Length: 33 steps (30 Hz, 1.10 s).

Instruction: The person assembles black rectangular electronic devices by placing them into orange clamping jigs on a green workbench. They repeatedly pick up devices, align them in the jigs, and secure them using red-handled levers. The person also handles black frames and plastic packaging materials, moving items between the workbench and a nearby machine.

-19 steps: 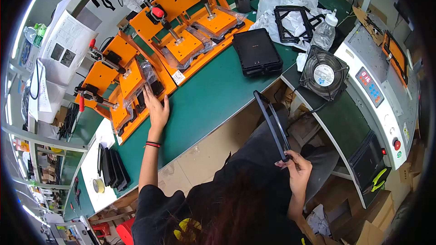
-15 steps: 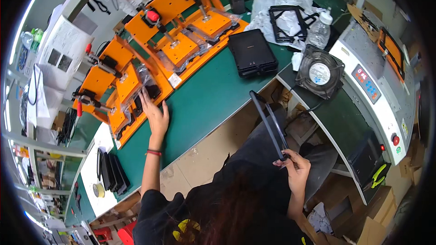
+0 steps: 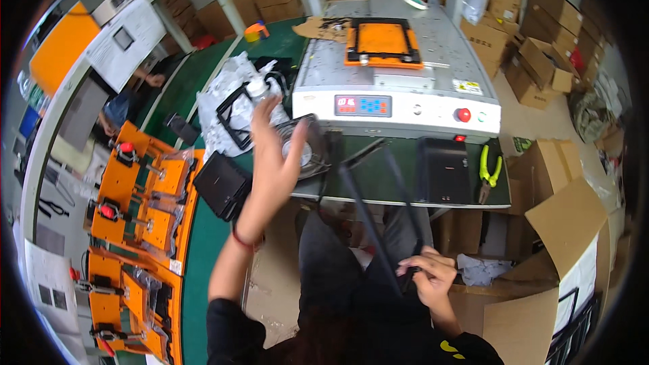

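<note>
My right hand (image 3: 431,277) is closed round the lower end of a thin black rectangular frame (image 3: 367,220), which is tilted up in front of my lap. With its fingers stretched out and nothing in them, my left hand (image 3: 274,159) is raised over the work area. Behind its fingers stands a black square fan (image 3: 318,149), partly covered by the hand. Near my left wrist, several flat black cases or devices (image 3: 222,186) lie stacked on the green table. A flat black panel (image 3: 443,169) rests on the bench beyond my right hand.
Ahead stands a grey-white machine (image 3: 399,128) with a control panel, a red button and an orange fixture (image 3: 384,44) on top. Yellow-green pliers (image 3: 490,172) lie at the bench's right. Orange clamp jigs (image 3: 122,230) line the left. Open cartons (image 3: 568,223) stand right. Another person's hand (image 3: 155,80) shows far left.
My view has swung right toward the machine. The left hand has left the clamp jigs and is lifted in the air. The right hand still holds the black frame.
</note>
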Tool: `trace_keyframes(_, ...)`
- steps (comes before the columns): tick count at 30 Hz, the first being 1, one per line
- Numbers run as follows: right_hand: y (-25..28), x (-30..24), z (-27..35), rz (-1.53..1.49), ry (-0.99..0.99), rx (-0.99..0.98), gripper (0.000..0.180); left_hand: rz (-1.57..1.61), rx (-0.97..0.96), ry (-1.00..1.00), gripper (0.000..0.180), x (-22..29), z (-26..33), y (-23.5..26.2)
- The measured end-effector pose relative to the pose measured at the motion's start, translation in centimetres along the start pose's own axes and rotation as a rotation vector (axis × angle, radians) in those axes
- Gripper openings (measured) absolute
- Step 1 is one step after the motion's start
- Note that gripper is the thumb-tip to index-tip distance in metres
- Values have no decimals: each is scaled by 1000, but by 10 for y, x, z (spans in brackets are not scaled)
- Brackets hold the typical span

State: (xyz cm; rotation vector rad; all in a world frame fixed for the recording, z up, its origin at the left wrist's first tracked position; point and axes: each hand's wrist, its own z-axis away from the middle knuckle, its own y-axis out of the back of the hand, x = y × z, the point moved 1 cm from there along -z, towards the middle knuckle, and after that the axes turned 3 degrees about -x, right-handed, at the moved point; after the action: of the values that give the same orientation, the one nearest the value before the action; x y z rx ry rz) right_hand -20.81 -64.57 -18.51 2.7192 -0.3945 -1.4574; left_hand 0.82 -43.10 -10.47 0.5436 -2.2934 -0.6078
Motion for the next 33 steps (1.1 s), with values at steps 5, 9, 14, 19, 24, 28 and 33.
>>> trace_keyframes(5,41,2,22,250,-24,245,18,-259,-255,259,115,-30,-167,-121)
trace_keyframes(9,61,-6,17,482,-31,322,17,-381,-490,415,141,-3,-218,-178)
trace_keyframes(14,78,11,-55,648,123,376,21,-523,-515,506,142,16,-228,-207)
trace_keyframes(19,80,31,-161,635,125,385,18,200,-95,416,131,10,-216,-141)
trace_keyframes(24,68,91,-260,770,352,205,16,527,157,53,88,53,-74,-34)
trace_keyframes(28,25,98,-298,882,260,26,14,528,264,84,108,32,49,9)
trace_keyframes(33,8,109,-319,874,119,-32,18,854,199,320,112,1,106,13)
